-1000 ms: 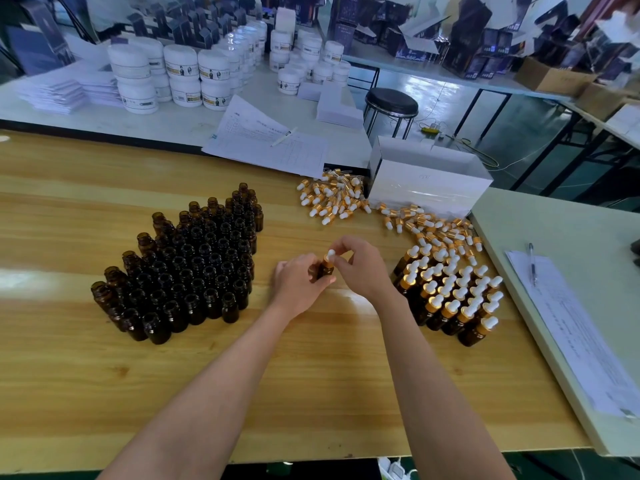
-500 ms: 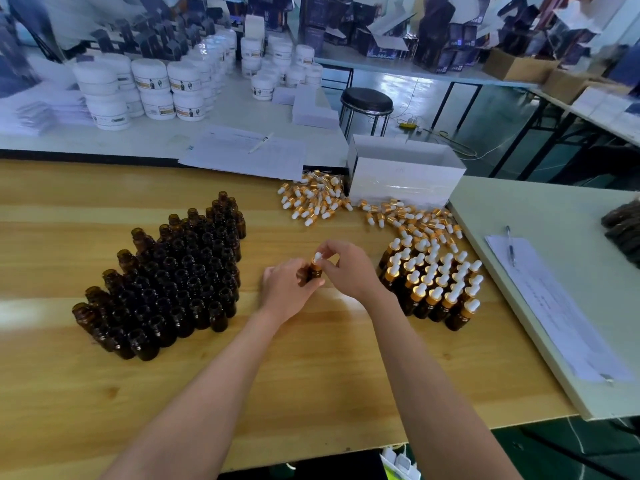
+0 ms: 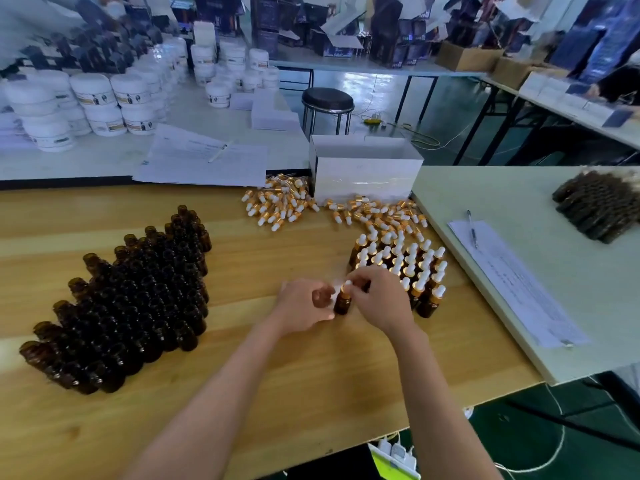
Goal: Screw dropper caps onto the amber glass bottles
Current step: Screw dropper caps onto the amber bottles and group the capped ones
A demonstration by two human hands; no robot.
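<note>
Right hand (image 3: 377,301) pinches dropper cap (image 3: 347,285) atop amber bottle (image 3: 343,303), which stands upright on wooden table (image 3: 277,393), just beside capped bottles (image 3: 410,268). Left hand (image 3: 306,306) curled against bottle's side; blurred, cannot tell if gripping.

Risks: cap started tilted could cross-thread; unsteadied bottle could spin or tip into capped cluster, toppling neighbours.

Leftward: uncapped bottles (image 3: 138,299), mouths open, contents not discernible. Farther: loose caps (image 3: 277,202) heaped on table. Open white box (image 3: 363,178), contents hidden. Far table: lidded white jars (image 3: 93,95).
</note>
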